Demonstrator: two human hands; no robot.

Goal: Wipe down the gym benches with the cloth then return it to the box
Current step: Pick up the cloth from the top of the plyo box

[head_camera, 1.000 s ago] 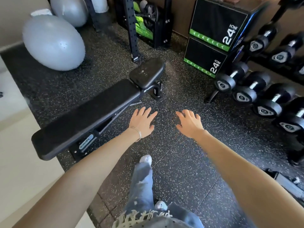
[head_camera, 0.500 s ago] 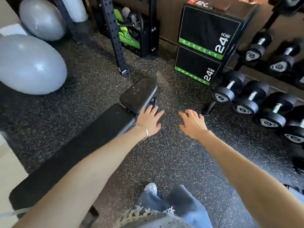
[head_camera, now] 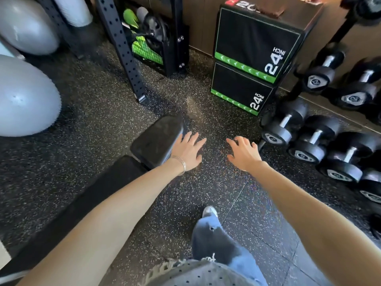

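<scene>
Splayed hands (head_camera: 186, 150) (head_camera: 244, 152) near black bench (head_camera: 152, 139)

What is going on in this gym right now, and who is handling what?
A person holds both arms out in front. The left hand and right hand are open and empty, so no wiping is under way. The left hand is by the end of the black bench; I cannot tell whether it is touching. Dumbbells sit on the right.

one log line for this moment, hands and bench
left hand: open, empty, at end pad of bench | right hand: open, empty, over floor | stage: nothing held yet
</scene>
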